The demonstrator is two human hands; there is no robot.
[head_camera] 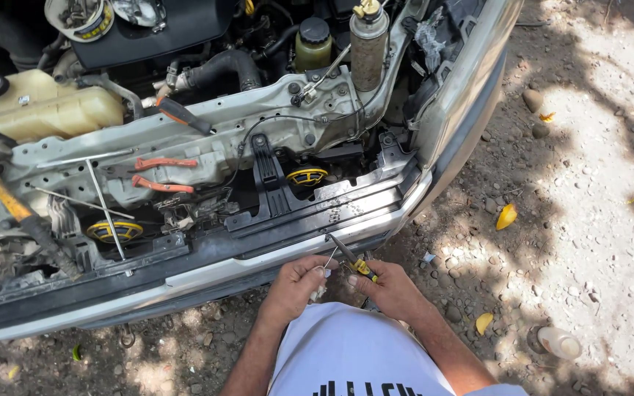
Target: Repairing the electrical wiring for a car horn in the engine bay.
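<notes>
My right hand [389, 290] grips a screwdriver [352, 259] with a yellow and black handle, its shaft pointing up-left at the front bumper [207, 275] of a car with the hood open. My left hand [296, 284] sits close beside it, fingers pinched on a thin wire or small pale part [329, 258] by the screwdriver tip; I cannot tell exactly what it is. Both hands work just below the bumper's lower edge, above my white shirt [354, 352].
On the radiator support lie orange-handled pliers [159, 173], a black-handled tool [181, 114], a long metal rod [104, 209] and a hammer [9, 202] at left. A spray can [368, 44] stands in the engine bay. Gravel ground with stones, yellow leaves and a bottle [558, 342] lies right.
</notes>
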